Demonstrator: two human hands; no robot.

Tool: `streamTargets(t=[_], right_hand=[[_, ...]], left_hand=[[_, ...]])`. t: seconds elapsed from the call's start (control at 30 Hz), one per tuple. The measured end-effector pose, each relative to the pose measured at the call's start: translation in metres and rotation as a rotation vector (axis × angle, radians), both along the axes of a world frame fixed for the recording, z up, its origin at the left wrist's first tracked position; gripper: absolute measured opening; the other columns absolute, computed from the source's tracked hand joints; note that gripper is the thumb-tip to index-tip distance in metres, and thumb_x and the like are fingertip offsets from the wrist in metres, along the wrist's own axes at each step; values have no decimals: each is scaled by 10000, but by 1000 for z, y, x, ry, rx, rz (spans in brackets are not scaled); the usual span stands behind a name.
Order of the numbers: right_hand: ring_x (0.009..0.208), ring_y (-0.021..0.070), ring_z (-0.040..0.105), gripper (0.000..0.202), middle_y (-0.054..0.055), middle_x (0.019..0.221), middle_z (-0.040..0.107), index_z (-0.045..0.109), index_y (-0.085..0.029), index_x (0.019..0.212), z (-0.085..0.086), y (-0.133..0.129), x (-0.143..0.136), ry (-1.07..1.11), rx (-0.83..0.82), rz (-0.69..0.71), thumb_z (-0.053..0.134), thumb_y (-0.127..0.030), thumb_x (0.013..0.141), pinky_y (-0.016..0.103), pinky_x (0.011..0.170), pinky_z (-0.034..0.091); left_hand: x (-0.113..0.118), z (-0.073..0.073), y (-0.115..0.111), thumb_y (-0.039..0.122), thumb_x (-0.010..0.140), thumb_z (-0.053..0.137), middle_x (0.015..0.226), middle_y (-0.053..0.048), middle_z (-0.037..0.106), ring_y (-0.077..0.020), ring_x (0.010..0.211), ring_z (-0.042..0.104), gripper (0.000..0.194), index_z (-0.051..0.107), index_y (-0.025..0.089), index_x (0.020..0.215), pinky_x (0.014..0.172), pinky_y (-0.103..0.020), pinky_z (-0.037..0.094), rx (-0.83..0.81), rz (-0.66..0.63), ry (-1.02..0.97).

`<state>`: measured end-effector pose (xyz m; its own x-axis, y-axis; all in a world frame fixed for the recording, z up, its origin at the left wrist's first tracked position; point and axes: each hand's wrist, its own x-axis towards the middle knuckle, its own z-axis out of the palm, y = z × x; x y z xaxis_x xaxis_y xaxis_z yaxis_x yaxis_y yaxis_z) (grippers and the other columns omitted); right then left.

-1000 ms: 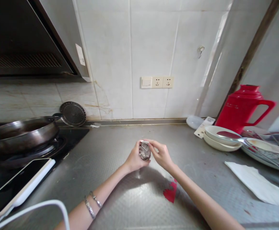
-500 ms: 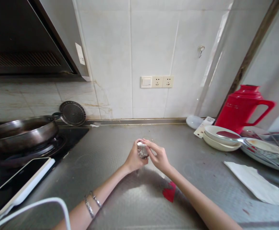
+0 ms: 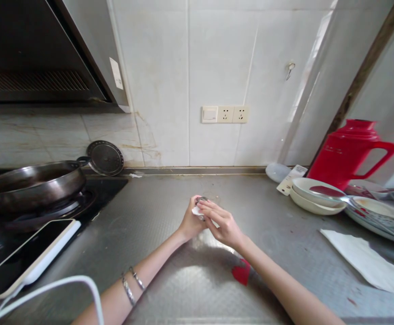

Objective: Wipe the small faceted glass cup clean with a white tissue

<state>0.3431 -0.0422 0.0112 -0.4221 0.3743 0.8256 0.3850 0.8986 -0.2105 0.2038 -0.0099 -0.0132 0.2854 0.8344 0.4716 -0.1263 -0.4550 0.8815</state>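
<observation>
Both my hands meet over the middle of the steel counter [image 3: 170,275]. My left hand [image 3: 190,221] cups a small silvery, foil-like object [image 3: 199,206] from the left. My right hand [image 3: 222,223] lies across it from the right, fingers laid over the top, so only a sliver of it and a white edge show. I cannot tell what the object is. Two bracelets [image 3: 131,284] sit on my left wrist. A small red scrap [image 3: 241,274] lies on the counter under my right forearm.
A dark pan [image 3: 30,183] sits on the stove at left, a round lid [image 3: 105,158] leaning behind it. A tablet [image 3: 24,257] with a white cable [image 3: 64,289] lies at front left. At right stand a red thermos jug [image 3: 348,151], stacked bowls [image 3: 315,196] and a paper towel [image 3: 366,262].
The silvery object faced me and was plainly visible a second ago; now my right hand's fingers have closed over it and both hands have dropped slightly toward the counter.
</observation>
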Motion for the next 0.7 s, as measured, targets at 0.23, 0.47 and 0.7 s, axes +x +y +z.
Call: streamTargets(t=[0.23,0.47,0.7], right_hand=[[1174,222,589,285,55,1183,675,653,-249,1144,-1,3,-1,249,-215,-64,465,-217,932,419,1037,457],[906,247,707,286,64,1015,741,729,-200,989,0,9,0,428,-515,-167,504,-360,913,344,783,574],[1151,225,606,271,59,1175,679,675,-241,1102,-1,1,-2,252,-206,-134,471,-246,923,391,1012,479]], left_hand=[[-1,-1,-1,44,543,679,1172,-97,547,-232,1026,593,738,330,209,1171,882,-361,472,56,-27,41],[-6,-5,-2,7,503,653,1218,-104,511,-237,1018,572,827,368,197,1255,867,-368,473,189,165,297],[2,-1,-6,52,542,711,1121,-71,578,-197,944,605,737,380,201,1184,814,-316,487,38,16,86]])
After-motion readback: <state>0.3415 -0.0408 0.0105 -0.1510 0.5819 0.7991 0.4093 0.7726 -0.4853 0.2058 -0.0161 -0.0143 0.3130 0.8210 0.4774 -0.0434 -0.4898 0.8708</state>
